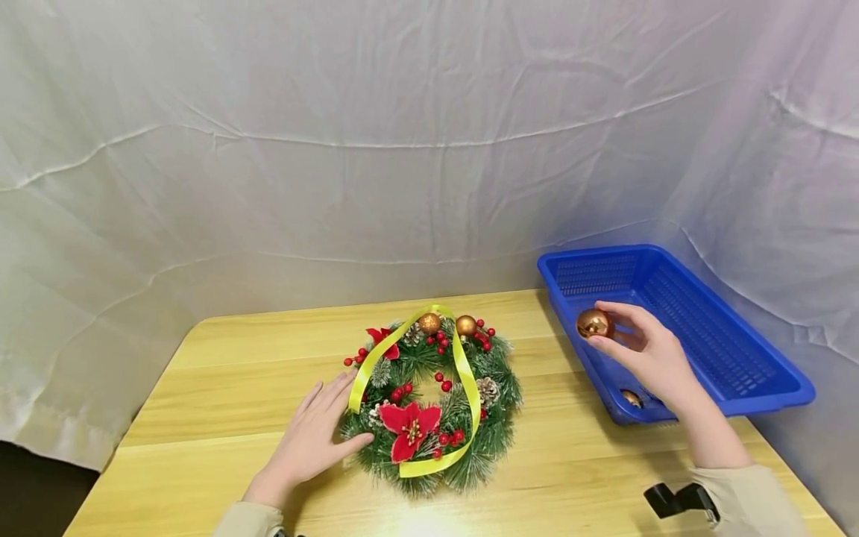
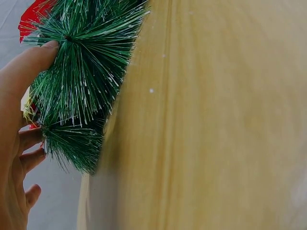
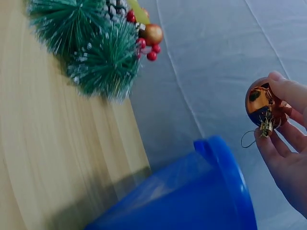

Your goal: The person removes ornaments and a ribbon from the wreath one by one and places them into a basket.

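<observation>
A green Christmas wreath point(image 1: 499, 373) lies on the table, dressed with red berries, pinecones, a red poinsettia point(image 1: 408, 429), gold baubles point(image 1: 466, 325) and a loose yellow ribbon point(image 1: 471, 380). At its left side rests my left hand point(image 1: 312, 440), fingers extended; the thumb touches the green needles point(image 2: 79, 62) in the left wrist view. My right hand point(image 1: 654, 358) pinches a shiny copper Christmas bauble point(image 1: 594, 324) between thumb and fingers, above the blue basket's left side. The right wrist view shows the bauble's gold cap point(image 3: 266, 125) and thin wire loop.
The blue plastic basket point(image 1: 758, 354) stands at the table's right, its rim reaching the right edge. Another copper bauble point(image 1: 631, 399) lies in its near corner, partly behind my right wrist. A pale cloth point(image 1: 376, 201) hangs behind the wooden table point(image 1: 228, 380).
</observation>
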Demonstrator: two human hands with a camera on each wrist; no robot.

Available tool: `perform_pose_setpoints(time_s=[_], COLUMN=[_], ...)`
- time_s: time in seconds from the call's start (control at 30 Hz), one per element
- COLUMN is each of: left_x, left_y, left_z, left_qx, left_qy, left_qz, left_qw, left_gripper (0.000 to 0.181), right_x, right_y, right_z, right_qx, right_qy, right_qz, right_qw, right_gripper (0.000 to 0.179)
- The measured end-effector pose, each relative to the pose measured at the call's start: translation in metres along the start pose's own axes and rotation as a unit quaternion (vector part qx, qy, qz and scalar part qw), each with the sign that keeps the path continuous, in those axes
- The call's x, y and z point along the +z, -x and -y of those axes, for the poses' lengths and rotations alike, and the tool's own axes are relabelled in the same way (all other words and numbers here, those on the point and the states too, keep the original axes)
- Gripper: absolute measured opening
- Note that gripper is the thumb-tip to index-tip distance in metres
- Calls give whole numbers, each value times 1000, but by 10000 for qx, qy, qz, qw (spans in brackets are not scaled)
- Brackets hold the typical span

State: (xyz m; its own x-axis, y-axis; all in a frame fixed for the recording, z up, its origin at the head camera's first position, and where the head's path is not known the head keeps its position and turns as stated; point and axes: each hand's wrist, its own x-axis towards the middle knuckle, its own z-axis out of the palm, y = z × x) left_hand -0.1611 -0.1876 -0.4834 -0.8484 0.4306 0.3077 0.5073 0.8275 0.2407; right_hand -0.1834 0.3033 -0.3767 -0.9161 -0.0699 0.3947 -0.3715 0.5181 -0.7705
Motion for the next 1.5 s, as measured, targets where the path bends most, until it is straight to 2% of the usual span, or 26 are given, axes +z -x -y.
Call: perform_pose_setpoints(time_s=[0.23, 0.47, 0.83, 1.2, 1.5], left_x=[0, 0, -3, -1, -1], left_y=[-1, -1, -1, -1, 0], left_z=[1, 1, 0, 1, -1], left_qx=[29, 38, 2, 20, 86], left_qy=[-38, -25, -17, -51, -32], left_qz=[-27, -23, 45, -15, -32], left_qw=[10000, 10000, 10000, 10000, 10000], left_gripper=[93, 93, 93, 93, 92], right_x=[-13, -27, -43, -51, -51], right_y=[2, 5, 6, 0, -8], right_z=[-12, -25, -49, -58, -67], right_qx=[240, 305, 652, 959, 985], right_qy=[246, 448, 844, 1148, 1293], right_qz=[-99, 19, -11, 96, 425], right_qw=[9994, 9985, 9943, 9887, 9858], right_gripper=[50, 52, 53, 58, 55])
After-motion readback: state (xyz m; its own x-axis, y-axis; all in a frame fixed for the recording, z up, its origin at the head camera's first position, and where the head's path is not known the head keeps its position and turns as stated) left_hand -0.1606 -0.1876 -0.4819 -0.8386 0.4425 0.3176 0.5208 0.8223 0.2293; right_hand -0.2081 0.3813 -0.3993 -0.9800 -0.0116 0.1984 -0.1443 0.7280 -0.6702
